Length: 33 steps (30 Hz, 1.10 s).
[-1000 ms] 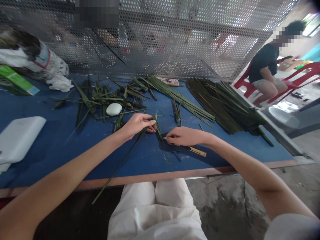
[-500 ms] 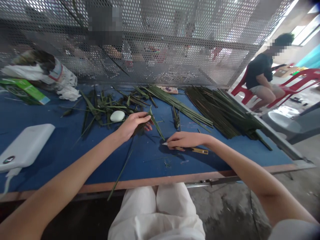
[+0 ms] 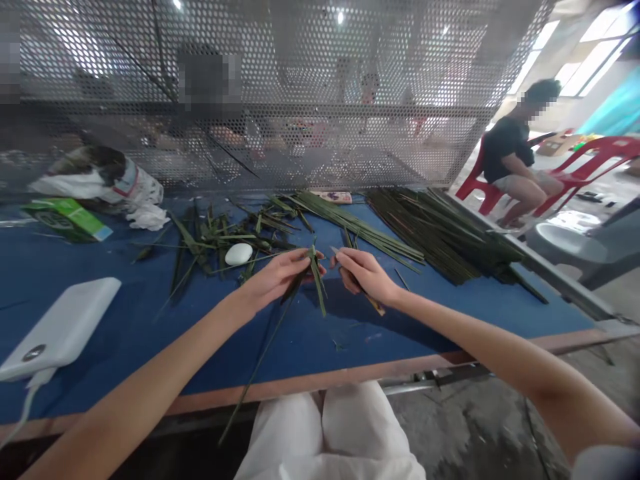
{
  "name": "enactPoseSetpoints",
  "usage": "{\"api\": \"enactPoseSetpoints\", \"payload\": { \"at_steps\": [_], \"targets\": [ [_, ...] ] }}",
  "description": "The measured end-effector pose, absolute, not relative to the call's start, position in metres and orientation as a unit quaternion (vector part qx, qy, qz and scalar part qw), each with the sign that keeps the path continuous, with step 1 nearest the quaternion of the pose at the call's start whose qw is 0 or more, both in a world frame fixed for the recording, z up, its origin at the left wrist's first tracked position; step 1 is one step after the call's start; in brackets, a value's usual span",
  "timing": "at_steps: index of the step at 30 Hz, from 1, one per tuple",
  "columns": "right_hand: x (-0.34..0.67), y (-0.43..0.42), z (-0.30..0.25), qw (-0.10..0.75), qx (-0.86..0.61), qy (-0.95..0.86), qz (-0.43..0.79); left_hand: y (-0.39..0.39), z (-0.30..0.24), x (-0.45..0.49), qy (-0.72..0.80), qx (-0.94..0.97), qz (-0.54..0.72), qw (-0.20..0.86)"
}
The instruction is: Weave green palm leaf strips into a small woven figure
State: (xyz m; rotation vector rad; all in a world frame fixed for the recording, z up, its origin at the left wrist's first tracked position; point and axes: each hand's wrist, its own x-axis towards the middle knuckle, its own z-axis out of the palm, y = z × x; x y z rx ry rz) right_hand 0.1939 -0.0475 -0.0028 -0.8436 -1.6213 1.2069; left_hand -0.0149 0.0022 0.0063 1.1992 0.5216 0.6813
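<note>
My left hand point(image 3: 275, 277) pinches a folded green palm leaf piece point(image 3: 317, 287) above the blue table, and its strips hang down from the fingers. A long thin strand point(image 3: 257, 365) trails below that hand over the table's front edge. Closed round a craft knife point(image 3: 379, 308) with a yellowish handle, my right hand point(image 3: 367, 275) is just to the right of the leaf. The knife's pale tip points left, a small gap from the leaf. A pale egg-shaped object point(image 3: 239, 254) lies left of my left hand among leaf scraps point(image 3: 193, 243).
Long leaf strips point(image 3: 360, 227) and a darker leaf bundle point(image 3: 430, 233) lie at the back right. At left are a white power bank point(image 3: 65, 327) with a cable, a green box point(image 3: 70, 219) and a plastic bag point(image 3: 95, 177). Behind stands a perforated metal screen point(image 3: 300, 153). A person point(image 3: 513, 153) sits at right.
My right hand has lifted the knife from near the tabletop up beside the leaf. The leaf in my left hand has turned, its strips now hanging down. The camera view has tilted up slightly.
</note>
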Motion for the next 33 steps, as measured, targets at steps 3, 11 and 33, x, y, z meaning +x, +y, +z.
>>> {"api": "enactPoseSetpoints", "payload": {
  "at_steps": [3, 11, 33],
  "targets": [
    [0.182, -0.06, -0.009, 0.484, -0.356, -0.65, 0.465, -0.003, 0.006, -0.012, 0.233, 0.547, 0.3, 0.746],
    [0.183, -0.069, -0.009, 0.453, -0.345, -0.69, 0.446, -0.004, 0.003, -0.013, 0.225, 0.537, 0.279, 0.764],
    [0.188, -0.077, -0.003, 0.423, -0.318, -0.721, 0.447, -0.008, 0.009, -0.015, 0.194, 0.558, 0.261, 0.763]
  ]
}}
